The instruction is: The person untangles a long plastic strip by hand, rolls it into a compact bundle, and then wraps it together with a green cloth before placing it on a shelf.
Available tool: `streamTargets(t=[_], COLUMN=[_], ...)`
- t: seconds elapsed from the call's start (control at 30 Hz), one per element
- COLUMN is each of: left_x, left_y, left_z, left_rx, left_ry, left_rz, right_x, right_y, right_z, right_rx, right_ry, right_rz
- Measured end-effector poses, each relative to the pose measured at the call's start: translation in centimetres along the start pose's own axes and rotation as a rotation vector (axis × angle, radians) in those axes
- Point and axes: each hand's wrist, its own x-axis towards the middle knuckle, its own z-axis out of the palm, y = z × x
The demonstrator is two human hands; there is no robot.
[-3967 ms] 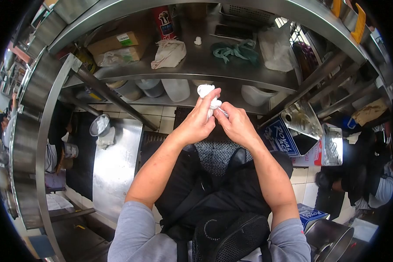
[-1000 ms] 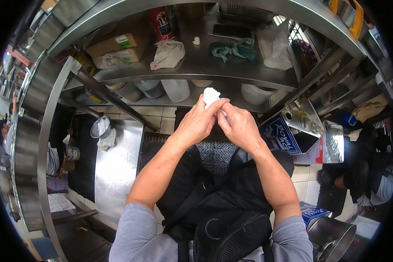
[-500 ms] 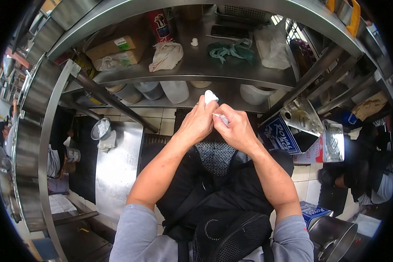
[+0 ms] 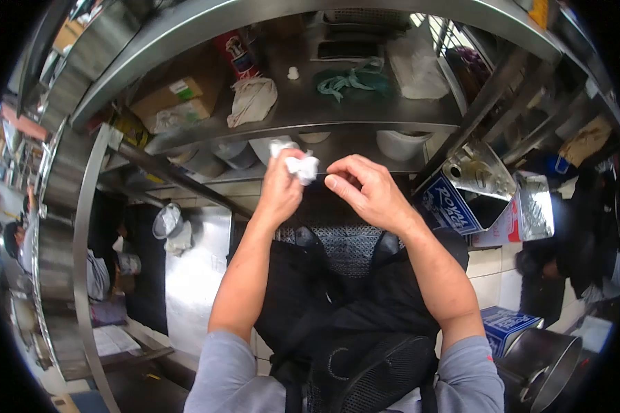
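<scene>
My left hand (image 4: 280, 194) is closed around a crumpled white wad (image 4: 302, 168), which looks like tissue or thin plastic. Part of the wad sticks out past the fingers on both sides. My right hand (image 4: 369, 191) is a short way to the right, with its fingers curled but thumb and forefinger apart, and nothing shows between them. Both hands are above my lap, in front of the metal shelf (image 4: 289, 127). On that shelf lie a beige cloth (image 4: 252, 101), a small white lump (image 4: 293, 73) and a green plastic bag (image 4: 351, 80).
White tubs (image 4: 401, 144) stand on the lower shelf. Cut-open metal tins (image 4: 455, 203) stand at the right, near a steel pot (image 4: 541, 372). A small bucket (image 4: 167, 224) sits by a steel sheet (image 4: 196, 289) at the left. Another person (image 4: 579, 241) is at the far right.
My hands have come apart. The left moved left with the white wad, while the right let go and moved slightly right. The view has shifted a little.
</scene>
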Motion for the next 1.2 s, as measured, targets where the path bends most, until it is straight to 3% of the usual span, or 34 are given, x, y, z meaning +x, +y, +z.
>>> streamTargets(t=[0.03,0.17,0.23,0.3,0.33,0.43,0.47,0.53,0.57,0.63,0.77,0.8,0.87,0.97,1.1,1.17,1.2], left_x=[0.2,3.6,5.9,8.6,10.1,14.8,16.2,18.2,18.5,19.1,18.9,18.9,18.9,19.3,19.4,18.4,18.1], left_y=[1.2,1.9,3.8,5.4,4.7,6.5,6.8,7.1,7.1,6.9,5.0,4.6,4.1,4.3,4.4,5.3,5.1], left_z=[-0.7,-3.4,-3.9,-4.0,-3.7,-2.5,-1.9,-0.6,0.1,1.6,2.4,2.5,2.2,1.7,1.4,0.9,1.0], left_rx=[-0.157,0.210,0.154,0.124,0.277,0.326,0.320,0.680,0.677,0.830,0.766,0.764,0.564,0.372,0.243,0.239,0.240], left_ry=[0.019,0.015,-0.006,-0.103,-0.060,-0.239,-0.240,-0.387,-0.387,-0.436,-0.328,-0.331,-0.381,-0.495,-0.551,-0.606,-0.610], left_rz=[-0.104,0.129,0.089,0.056,0.233,0.249,0.250,0.504,0.508,0.696,0.740,0.742,0.509,0.349,0.372,0.178,0.181], right_x=[0.2,0.3,-0.4,-1.1,-1.3,-1.4,-1.2,-0.9,-0.7,-0.4,0.5,0.5,0.8,1.6,2.2,2.4,2.4], right_y=[0.1,1.9,4.5,4.4,4.4,4.6,4.6,4.9,5.1,5.8,5.4,5.9,6.3,6.8,7.7,7.9,8.0], right_z=[-0.5,-2.1,-1.6,-1.4,-1.2,-0.8,-0.8,-1.0,-1.2,-1.1,-1.3,-1.0,-0.9,-0.6,0.0,0.1,0.1], right_rx=[0.000,-0.026,-0.325,-0.498,-0.504,-0.430,-0.391,-0.398,-0.401,-0.420,-0.393,-0.373,-0.385,-0.392,-0.383,-0.379,-0.375], right_ry=[0.050,0.007,-0.101,-0.324,-0.428,-0.596,-0.589,-0.571,-0.551,-0.534,-0.538,-0.534,-0.561,-0.587,-0.590,-0.574,-0.565], right_rz=[0.029,0.186,0.162,0.291,0.324,0.331,0.333,0.338,0.338,0.358,0.395,0.379,0.390,0.390,0.385,0.381,0.374])
